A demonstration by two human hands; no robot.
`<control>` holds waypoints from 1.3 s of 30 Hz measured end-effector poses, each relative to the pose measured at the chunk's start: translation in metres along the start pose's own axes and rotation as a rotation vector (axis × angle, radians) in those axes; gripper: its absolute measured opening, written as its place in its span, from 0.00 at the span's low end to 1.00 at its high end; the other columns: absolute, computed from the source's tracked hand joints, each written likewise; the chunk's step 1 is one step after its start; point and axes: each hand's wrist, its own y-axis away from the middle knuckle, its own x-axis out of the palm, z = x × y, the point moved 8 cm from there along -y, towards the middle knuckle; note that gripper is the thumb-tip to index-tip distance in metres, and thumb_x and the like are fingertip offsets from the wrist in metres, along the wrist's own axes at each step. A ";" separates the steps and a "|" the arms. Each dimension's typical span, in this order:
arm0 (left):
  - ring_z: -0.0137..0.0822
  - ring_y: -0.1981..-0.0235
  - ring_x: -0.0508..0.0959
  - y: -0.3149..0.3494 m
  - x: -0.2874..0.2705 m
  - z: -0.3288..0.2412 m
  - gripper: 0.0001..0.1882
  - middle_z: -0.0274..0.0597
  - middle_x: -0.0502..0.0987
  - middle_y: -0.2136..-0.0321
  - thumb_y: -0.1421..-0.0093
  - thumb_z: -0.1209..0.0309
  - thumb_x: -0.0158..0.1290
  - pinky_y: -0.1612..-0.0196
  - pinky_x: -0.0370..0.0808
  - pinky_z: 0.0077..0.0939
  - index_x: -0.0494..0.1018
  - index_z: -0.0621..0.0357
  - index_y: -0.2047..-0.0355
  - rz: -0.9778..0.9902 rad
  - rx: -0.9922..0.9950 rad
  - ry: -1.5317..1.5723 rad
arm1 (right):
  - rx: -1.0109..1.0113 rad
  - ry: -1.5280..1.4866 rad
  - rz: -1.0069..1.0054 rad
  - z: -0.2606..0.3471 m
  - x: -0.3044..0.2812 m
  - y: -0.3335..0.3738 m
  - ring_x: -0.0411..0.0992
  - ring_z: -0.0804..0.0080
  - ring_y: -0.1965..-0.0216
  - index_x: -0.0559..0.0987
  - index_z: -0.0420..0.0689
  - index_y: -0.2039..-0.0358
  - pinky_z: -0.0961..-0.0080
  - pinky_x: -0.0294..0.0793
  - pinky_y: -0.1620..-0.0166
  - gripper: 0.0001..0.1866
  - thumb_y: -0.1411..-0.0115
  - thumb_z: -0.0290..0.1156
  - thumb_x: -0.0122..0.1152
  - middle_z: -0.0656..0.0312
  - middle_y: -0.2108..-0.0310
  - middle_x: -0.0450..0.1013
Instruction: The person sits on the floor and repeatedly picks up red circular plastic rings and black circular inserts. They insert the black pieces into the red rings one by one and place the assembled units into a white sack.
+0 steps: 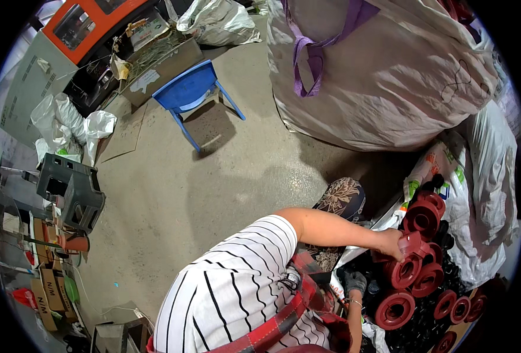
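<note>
Your L hand (391, 243), bare, is wrapped round a red flanged piece (410, 242); the grip looks snug, tho its far side's partly hidden. That pc sits on top of the heap, among other red rings (384, 317), w/ small black parts (420, 330) under & between them. Your R hand (355, 282), in a grey glove, is just nearer you, beside the heap; can't tell if it's holding anything b/c the fingers are mostly out of sight. Main risk, I'd say: the rings lean on each other, so a quick tug could set neighbours rolling & scatter the black bits. Smooth-looking rims might also slip from bare fingers, esp. if pinched by the edge. A white bag (485, 200) flanks the heap; snagging loose plastic could drag pcs along. Further out: big pale sack (378, 76) w/ purple straps, then a blue chair (187, 88) on the floor (154, 194), & an orange-framed machine (99, 23) far L.
</note>
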 end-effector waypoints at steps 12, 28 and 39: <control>0.39 0.64 0.79 0.007 0.028 0.023 0.25 0.48 0.78 0.63 0.58 0.63 0.64 0.57 0.75 0.33 0.73 0.64 0.61 0.150 -0.165 0.351 | -0.156 -1.149 -0.191 0.017 -0.182 0.057 0.71 0.74 0.65 0.72 0.41 0.63 0.74 0.74 0.58 0.09 0.45 0.26 0.57 0.63 0.64 0.72; 0.37 0.67 0.79 0.026 0.062 0.044 0.23 0.44 0.78 0.67 0.53 0.68 0.64 0.61 0.78 0.34 0.73 0.65 0.58 0.269 -0.080 0.681 | 0.003 -0.698 -0.314 0.041 -0.185 0.050 0.70 0.65 0.58 0.68 0.36 0.52 0.71 0.70 0.54 0.22 0.47 0.28 0.61 0.52 0.60 0.71; 0.35 0.65 0.78 0.024 0.067 0.057 0.22 0.44 0.78 0.65 0.51 0.68 0.63 0.60 0.76 0.31 0.71 0.65 0.57 0.353 -0.120 0.589 | -0.086 -0.470 -0.324 0.062 -0.182 0.067 0.69 0.67 0.61 0.65 0.38 0.53 0.73 0.70 0.54 0.30 0.58 0.27 0.67 0.57 0.62 0.68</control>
